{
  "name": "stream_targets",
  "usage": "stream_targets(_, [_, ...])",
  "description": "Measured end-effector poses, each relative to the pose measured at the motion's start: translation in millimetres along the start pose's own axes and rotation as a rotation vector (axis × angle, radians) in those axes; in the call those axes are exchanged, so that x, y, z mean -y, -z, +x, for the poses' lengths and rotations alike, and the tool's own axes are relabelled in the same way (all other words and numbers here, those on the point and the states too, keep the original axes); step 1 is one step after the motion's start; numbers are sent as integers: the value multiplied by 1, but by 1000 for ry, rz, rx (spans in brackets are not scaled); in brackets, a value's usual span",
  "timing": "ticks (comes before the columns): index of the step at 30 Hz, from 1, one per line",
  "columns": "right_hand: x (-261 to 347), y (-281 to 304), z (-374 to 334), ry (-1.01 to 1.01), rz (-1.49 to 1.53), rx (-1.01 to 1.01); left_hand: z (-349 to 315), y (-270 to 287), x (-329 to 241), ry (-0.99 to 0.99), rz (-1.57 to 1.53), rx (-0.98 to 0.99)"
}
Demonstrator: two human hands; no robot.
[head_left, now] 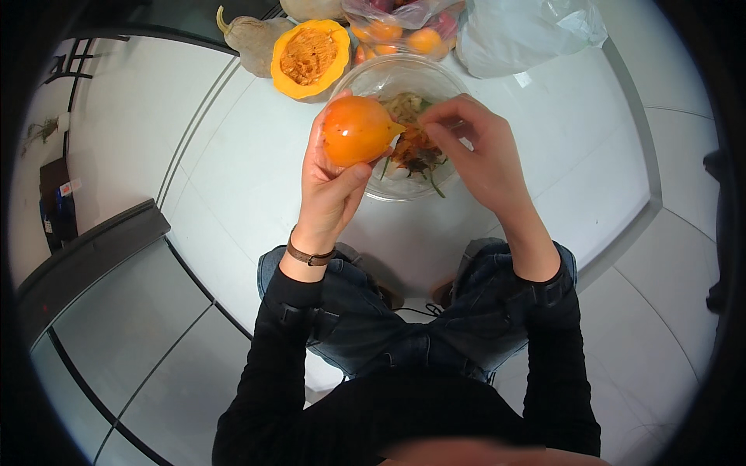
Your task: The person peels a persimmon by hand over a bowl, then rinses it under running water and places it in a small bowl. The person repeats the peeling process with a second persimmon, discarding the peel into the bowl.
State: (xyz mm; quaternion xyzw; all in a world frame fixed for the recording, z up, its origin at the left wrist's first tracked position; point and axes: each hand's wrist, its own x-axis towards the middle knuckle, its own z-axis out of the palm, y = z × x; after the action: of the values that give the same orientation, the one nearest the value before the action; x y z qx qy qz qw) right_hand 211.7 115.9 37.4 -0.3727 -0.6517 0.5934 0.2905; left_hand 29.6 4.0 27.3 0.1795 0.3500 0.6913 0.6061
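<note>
My left hand (334,186) is wrapped round a glossy orange fruit (357,132) with small dark specks. Its yellowish pointed end faces right. Just right of that tip, the thumb and fingers of my right hand (480,151) are drawn together in a pinch. Whether anything is between them I cannot make out. Both hands are raised over the near part of a clear round bowl (381,193). Inside it lie food scraps (416,151), with orange, pale, dark and green pieces.
Beyond the bowl, a cut pumpkin half (311,60) shows its fibrous middle, next to a tan squash (256,45) with a curved stem. A clear bag of orange and red produce (408,35) stands behind. To its right is a white plastic bag (528,39). Everything rests on a white surface (567,140).
</note>
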Motion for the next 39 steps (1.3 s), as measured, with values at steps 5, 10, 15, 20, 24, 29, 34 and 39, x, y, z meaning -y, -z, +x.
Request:
stream_targets(5, [7, -7, -2, -170, 374, 108, 1, -2, 3, -34, 175, -21])
stream_targets(10, [6, -9, 0, -178, 372, 139, 0, -3, 1, 0, 212, 11])
stream_targets(15, [5, -11, -2, -160, 269, 73, -2, 0, 2, 22, 117, 14])
stream_targets(20, [0, 1, 6, -140, 34, -45, -2, 7, -7, 6, -120, 129])
stream_targets(24, [-7, 6, 3, -74, -277, 46, 0, 7, -5, -3, 222, -21])
stream_targets(29, [-21, 3, 8, 189, -544, 27, 2, 6, -6, -42, 281, -53])
stream_targets(34, [-17, 19, 6, 236, -643, 67, 2, 10, -6, -55, 324, -96])
stream_targets(39, [7, 19, 9, 239, -615, 33, 2, 8, -4, -131, 469, -50])
